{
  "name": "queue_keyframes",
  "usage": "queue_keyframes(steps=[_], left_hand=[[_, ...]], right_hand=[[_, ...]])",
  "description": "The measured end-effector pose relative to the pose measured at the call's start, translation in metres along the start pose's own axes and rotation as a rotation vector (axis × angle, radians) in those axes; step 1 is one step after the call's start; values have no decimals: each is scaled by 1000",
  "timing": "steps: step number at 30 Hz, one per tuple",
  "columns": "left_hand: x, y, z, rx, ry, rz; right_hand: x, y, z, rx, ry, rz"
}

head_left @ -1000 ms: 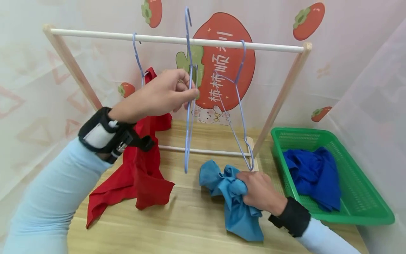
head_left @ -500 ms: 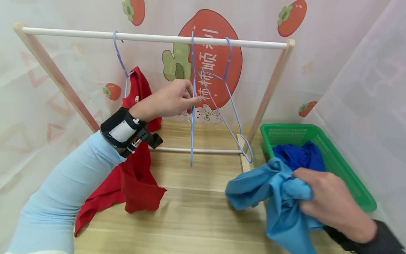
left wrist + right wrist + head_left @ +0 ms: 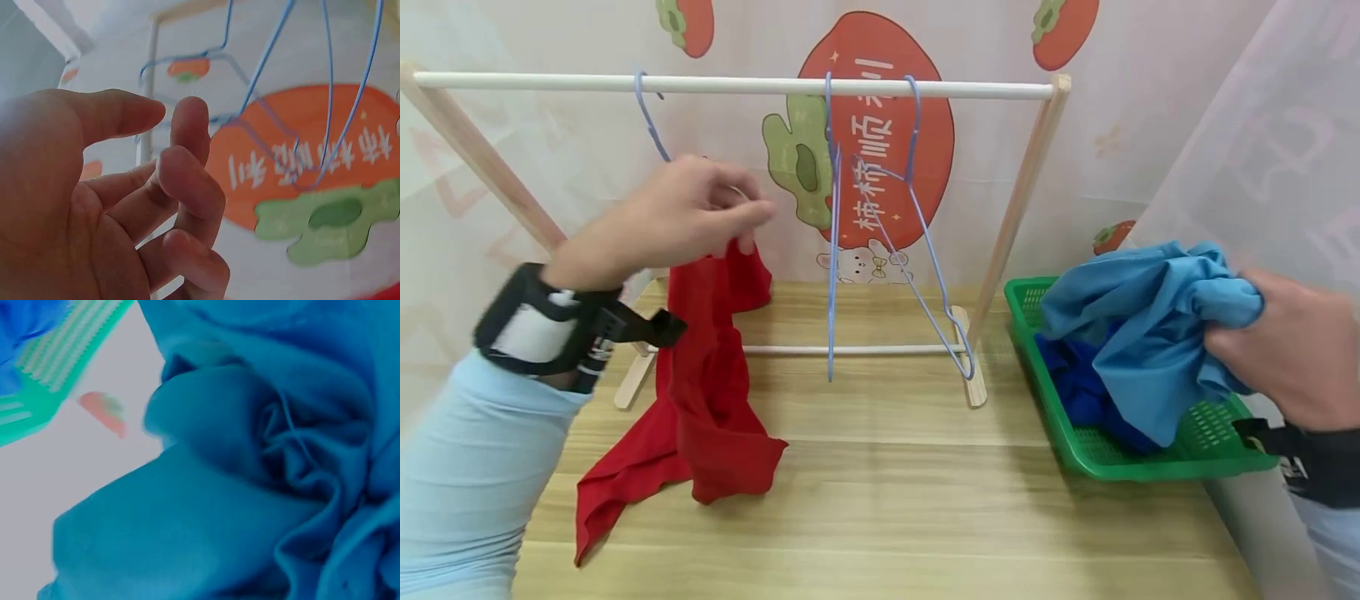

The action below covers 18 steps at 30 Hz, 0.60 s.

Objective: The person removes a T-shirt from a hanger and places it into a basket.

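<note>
My right hand [image 3: 1292, 342] grips a bunched light blue cloth garment [image 3: 1157, 308] above the green basket [image 3: 1165, 473]. Its folds fill most of the right wrist view. My left hand [image 3: 677, 221] is in front of the red garment [image 3: 718, 450], fingers loosely bent and nothing between them, as the left wrist view [image 3: 181, 162] also shows. A blue wire hanger [image 3: 832, 275] hangs edge-on from the rack's middle, apart from that hand. Another bare hanger [image 3: 928, 242] hangs to its right. The red garment hangs from a third hanger [image 3: 647, 117] at the left, its hem spread on the table.
A white rod [image 3: 737, 84] spans the wooden rack, with a lower bar [image 3: 790, 350] near the table [image 3: 880, 508]. Dark blue cloth [image 3: 1078, 387] lies in the basket, partly hidden by the light blue garment. A printed curtain [image 3: 985, 167] stands behind.
My left hand has let go of the middle hanger, now hooked on the rod, and moved left. My right hand has carried the light blue garment from the table up and right, over the basket.
</note>
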<state>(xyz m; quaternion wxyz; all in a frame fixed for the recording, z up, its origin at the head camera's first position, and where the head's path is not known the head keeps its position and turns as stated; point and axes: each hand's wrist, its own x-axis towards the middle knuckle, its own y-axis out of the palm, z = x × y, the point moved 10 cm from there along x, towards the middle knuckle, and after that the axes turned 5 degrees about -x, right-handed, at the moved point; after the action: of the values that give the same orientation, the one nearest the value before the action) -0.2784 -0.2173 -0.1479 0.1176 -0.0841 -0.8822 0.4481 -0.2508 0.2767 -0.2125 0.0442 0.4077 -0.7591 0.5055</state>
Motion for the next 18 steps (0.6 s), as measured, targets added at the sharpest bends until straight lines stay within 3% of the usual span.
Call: queue_keyframes(steps=[3,4,7,9,11,15,18], left_hand=[[-12,-22,20,2,-37,-54],[-16,-28,27,8,-48,-68],[-25,-39,48,22,-77,-96],[-28,-43,61,26,-95,-106],[-31,-47,75,24,-121,-121],[-33,-53,107,42,-200,-136],[-32,-50,130,24,-253,-128]], right_hand=[[-1,47,-22,295,285,34],[-2,67,-24,386,342,106],[-9,120,-6,561,330,419],[-15,137,11,622,306,562],[-12,136,28,657,264,559],[8,106,69,675,149,403],[19,91,107,680,63,395]])
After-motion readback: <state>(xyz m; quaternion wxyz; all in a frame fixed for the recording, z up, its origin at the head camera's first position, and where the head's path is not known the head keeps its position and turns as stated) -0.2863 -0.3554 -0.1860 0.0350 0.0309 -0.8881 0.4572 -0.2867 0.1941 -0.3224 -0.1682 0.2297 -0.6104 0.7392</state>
